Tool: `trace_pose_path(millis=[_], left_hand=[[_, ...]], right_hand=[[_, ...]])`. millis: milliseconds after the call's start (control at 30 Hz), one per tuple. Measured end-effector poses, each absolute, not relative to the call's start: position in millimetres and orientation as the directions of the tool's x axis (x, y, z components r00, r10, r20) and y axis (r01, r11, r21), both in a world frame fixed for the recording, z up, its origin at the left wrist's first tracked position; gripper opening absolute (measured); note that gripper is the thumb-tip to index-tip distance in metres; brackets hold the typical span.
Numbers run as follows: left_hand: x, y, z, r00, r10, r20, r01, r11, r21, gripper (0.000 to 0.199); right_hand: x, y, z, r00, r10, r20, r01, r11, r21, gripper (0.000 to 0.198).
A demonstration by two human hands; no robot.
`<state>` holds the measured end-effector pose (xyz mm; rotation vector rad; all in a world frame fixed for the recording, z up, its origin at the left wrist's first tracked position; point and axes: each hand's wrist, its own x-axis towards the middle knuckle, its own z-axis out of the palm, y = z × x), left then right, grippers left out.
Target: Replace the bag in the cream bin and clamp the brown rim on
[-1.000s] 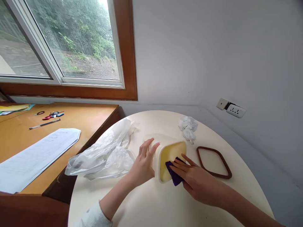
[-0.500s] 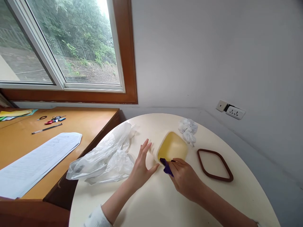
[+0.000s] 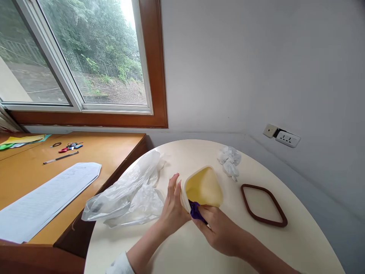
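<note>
A pale yellow, square plastic container (image 3: 207, 186) is on the round table, its mouth tilted toward me. My left hand (image 3: 173, 205) grips its left side, fingers along the outer wall and thumb low near the front. In my right hand (image 3: 218, 228) is a bunched purple cloth (image 3: 196, 211), pinched at the container's near rim; part of the cloth goes over the edge to the inside. To the right lies a brown rounded-square ring (image 3: 264, 220), flat on the tabletop, apart from both hands.
A crumpled clear plastic bag (image 3: 128, 194) spreads left of my left hand. Behind the container sits a knotted white plastic bag (image 3: 229, 161). The round table (image 3: 182, 251) stands beside a wooden desk (image 3: 114, 146) with papers (image 3: 54, 201), a pen (image 3: 61, 158) and keys (image 3: 72, 145).
My left hand has closed in on the container's left side. The container has tilted toward me and shifted slightly left. My right hand has moved the purple cloth slightly left and down along the rim.
</note>
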<state>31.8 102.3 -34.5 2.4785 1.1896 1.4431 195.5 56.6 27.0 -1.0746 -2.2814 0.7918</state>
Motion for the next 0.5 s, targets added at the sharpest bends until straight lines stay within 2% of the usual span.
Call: trace_pose_path(millis=[200, 333, 500], left_hand=[[34, 101, -32, 0.321, 0.630, 0.707, 0.571, -0.724, 0.387, 0.114], [37, 100, -30, 0.360, 0.608, 0.707, 0.571, -0.743, 0.349, 0.117], [37, 98, -29, 0.378, 0.586, 0.716, 0.544, -0.767, 0.341, 0.116]], right_hand=[[218, 69, 40, -0.651, 0.758, -0.039, 0.606, 0.488, -0.628, 0.018], [210, 87, 30, -0.665, 0.741, -0.094, 0.660, 0.524, -0.539, 0.026], [188, 108, 11, -0.689, 0.723, -0.058, 0.619, 0.544, -0.567, 0.020]])
